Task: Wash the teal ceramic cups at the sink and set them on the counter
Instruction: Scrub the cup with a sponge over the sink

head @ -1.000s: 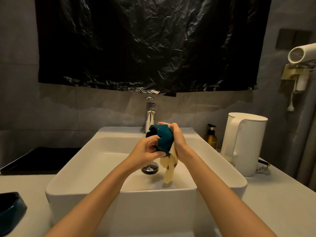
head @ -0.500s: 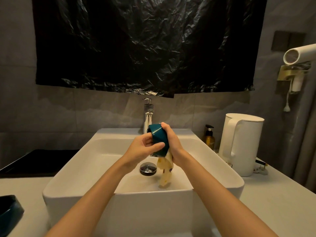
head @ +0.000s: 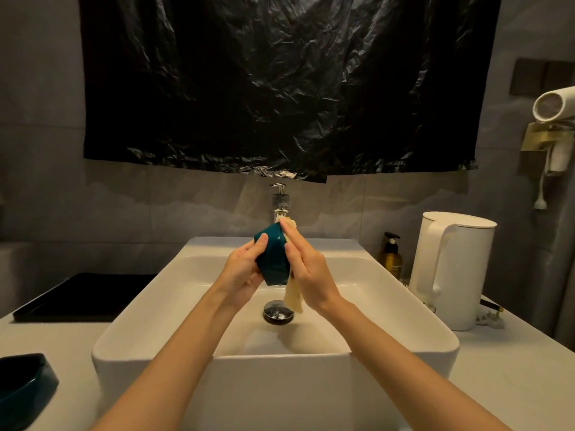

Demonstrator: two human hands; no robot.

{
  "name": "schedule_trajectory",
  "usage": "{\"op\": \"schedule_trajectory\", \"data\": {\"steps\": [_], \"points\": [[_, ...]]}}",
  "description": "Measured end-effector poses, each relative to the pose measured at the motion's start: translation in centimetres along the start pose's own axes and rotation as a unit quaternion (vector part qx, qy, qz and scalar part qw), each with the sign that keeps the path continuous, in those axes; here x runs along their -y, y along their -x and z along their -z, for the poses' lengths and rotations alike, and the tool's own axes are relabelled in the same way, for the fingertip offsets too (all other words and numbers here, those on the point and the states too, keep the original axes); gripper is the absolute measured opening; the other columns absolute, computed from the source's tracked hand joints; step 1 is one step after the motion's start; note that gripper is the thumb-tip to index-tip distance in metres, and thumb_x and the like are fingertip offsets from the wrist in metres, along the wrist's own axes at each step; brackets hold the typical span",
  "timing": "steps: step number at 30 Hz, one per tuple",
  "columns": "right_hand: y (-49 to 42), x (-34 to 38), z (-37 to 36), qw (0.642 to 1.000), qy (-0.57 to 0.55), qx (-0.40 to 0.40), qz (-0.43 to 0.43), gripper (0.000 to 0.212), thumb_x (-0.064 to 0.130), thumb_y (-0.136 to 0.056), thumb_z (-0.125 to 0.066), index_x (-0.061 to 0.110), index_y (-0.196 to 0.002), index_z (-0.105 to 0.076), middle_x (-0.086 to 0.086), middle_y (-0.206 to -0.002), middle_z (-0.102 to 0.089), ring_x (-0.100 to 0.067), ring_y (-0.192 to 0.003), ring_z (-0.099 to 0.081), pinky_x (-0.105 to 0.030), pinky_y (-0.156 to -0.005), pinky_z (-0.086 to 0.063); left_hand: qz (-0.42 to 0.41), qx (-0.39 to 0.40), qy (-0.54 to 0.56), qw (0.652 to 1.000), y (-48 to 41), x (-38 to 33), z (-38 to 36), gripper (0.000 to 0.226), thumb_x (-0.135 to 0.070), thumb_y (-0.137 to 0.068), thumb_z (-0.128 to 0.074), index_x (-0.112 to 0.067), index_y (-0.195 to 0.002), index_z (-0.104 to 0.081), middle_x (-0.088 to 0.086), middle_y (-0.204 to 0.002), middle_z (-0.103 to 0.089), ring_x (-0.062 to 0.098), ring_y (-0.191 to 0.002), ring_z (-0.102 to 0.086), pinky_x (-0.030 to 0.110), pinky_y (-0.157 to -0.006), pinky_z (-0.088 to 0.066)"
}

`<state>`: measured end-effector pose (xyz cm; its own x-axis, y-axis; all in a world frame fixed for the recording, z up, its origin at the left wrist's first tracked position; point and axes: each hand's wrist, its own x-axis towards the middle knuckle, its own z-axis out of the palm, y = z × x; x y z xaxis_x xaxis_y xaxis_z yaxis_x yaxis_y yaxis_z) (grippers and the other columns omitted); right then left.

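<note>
A teal ceramic cup (head: 272, 259) is held tilted over the white sink (head: 149, 346), just below the chrome faucet (head: 280, 202). My left hand (head: 242, 270) grips the cup from the left, thumb lying on its side. My right hand (head: 306, 269) lies along the cup's right side with straight fingers. It presses a cream cloth (head: 293, 298) against the cup. The cloth hangs down below the cup toward the drain (head: 278, 311), and a bit of it shows at my fingertips. I cannot see the cup's opening.
A dark teal dish (head: 21, 387) sits on the counter at the lower left, and behind it lies a black tray (head: 84, 297). Right of the sink stand a white kettle (head: 451, 269) and an amber pump bottle (head: 390, 259). A hair dryer (head: 553, 107) hangs on the right wall.
The cup has come up closer to the faucet and turned. My right hand has gone from wrapping the cup to lying straight-fingered along its side with the cloth.
</note>
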<state>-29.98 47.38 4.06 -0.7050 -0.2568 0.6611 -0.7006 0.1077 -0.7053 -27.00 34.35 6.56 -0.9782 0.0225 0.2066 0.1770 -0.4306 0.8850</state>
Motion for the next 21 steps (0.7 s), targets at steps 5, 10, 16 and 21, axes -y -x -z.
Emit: {"op": "schedule_trajectory", "data": {"steps": [5, 10, 16, 21], "points": [[-0.4, -0.1, 0.1, 0.999, 0.050, -0.009, -0.013, 0.042, 0.035, -0.101, -0.031, 0.029, -0.143, -0.039, 0.006, -0.145, -0.044, -0.010, -0.127, -0.046, -0.024, -0.099, -0.047, 0.012, 0.003, -0.033, 0.999, 0.3, 0.1, 0.0, 0.017, -0.026, -0.097, -0.047, -0.016, -0.101, -0.061, 0.007, -0.093, -0.066, 0.019, -0.088, -0.062, 0.024, -0.063, -0.055], [0.5, 0.3, 0.0, 0.986, 0.129, 0.018, 0.109, 0.039, 0.017, -0.100, -0.037, 0.016, -0.137, -0.050, 0.003, -0.141, -0.049, -0.005, -0.134, -0.040, -0.026, -0.111, -0.035, 0.023, -0.032, 0.011, 0.999, 0.2, -0.2, 0.5, 0.023, -0.026, -0.097, -0.049, -0.012, -0.112, -0.060, 0.011, -0.099, -0.064, 0.023, -0.096, -0.061, 0.032, -0.073, -0.054], [-0.6, 0.0, -0.3, 0.989, 0.134, -0.016, 0.054, 0.042, 0.024, -0.103, -0.030, 0.017, -0.142, -0.044, 0.003, -0.146, -0.043, -0.004, -0.140, -0.023, -0.033, -0.116, -0.027, 0.034, -0.021, 0.018, 0.999, 0.6, -0.2, 0.3, 0.022, -0.025, -0.096, -0.051, -0.010, -0.109, -0.061, 0.010, -0.094, -0.066, 0.021, -0.090, -0.062, 0.028, -0.066, -0.055], [0.2, 0.2, -0.1, 0.971, 0.187, 0.010, 0.150, 0.041, 0.015, -0.102, -0.034, 0.014, -0.142, -0.042, 0.005, -0.146, -0.041, -0.006, -0.141, -0.026, -0.024, -0.115, -0.027, 0.032, -0.020, 0.047, 0.998, 0.6, -0.6, 0.3, 0.027, -0.026, -0.096, -0.051, -0.009, -0.115, -0.061, 0.010, -0.094, -0.065, 0.021, -0.091, -0.062, 0.029, -0.067, -0.057]]}}
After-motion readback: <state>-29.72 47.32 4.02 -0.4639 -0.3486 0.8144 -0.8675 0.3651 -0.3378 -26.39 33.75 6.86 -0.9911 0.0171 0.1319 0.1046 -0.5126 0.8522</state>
